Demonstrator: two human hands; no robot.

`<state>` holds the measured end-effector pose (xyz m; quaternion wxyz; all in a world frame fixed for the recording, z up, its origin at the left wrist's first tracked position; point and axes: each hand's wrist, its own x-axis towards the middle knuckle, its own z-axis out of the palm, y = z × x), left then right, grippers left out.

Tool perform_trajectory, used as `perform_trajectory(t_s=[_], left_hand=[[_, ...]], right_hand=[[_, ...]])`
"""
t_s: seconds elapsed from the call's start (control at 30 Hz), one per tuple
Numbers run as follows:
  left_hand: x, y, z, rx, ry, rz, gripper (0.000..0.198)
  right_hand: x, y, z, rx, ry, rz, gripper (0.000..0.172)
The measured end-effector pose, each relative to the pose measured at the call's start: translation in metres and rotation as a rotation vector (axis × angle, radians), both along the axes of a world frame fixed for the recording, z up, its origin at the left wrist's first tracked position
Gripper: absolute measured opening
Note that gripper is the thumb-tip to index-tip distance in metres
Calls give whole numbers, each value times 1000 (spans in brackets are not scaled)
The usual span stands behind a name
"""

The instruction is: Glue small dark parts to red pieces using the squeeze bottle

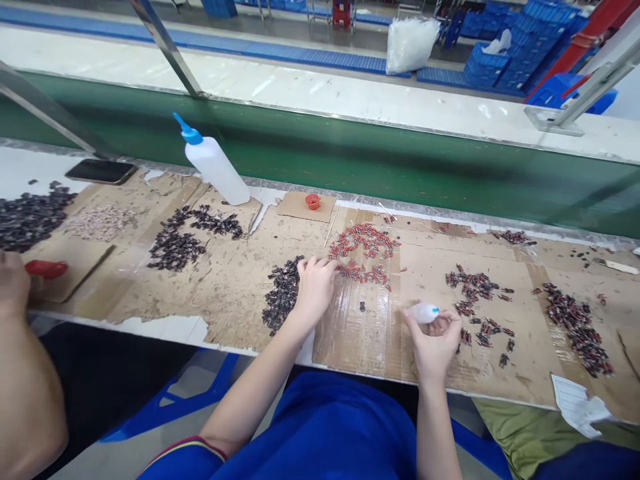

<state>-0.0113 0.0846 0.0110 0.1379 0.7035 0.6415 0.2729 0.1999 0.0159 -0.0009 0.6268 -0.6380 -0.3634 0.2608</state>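
Observation:
My left hand (315, 287) rests on the cardboard-covered bench between a heap of small black parts (283, 293) and a heap of small red parts (365, 250). Its fingers are curled down at the edge of the red heap, and what they pinch is hidden. My right hand (435, 340) is closed round a small white squeeze bottle with a blue tip (425, 312), held sideways just above the cardboard. To the right of it lie scattered red-and-black parts (475, 293).
A large white squeeze bottle with a blue nozzle (215, 167) stands at the back left, a small red cap (313, 201) beside it. More dark part heaps (180, 240) (575, 320) lie around. Another person's arm (20, 373) is at the left. A green conveyor belt (350, 153) runs behind.

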Motion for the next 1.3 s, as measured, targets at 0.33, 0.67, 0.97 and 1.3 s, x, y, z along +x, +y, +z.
perform_trajectory(t_s=[0.33, 0.67, 0.97, 1.3], left_hand=[[11, -26, 21, -92, -399, -214, 15], [26, -50, 20, -271, -714, -412, 13], [8, -36, 1, -72, 10, -571, 27], [31, -62, 5, -267, -1009, -186, 31]], right_hand=[[-30, -47, 9, 401, -493, -47, 51], [-55, -23, 10, -94, 241, 250, 21], [-48, -19, 8, -174, 340, 212, 31], [-60, -22, 26, -210, 510, 310, 28]])
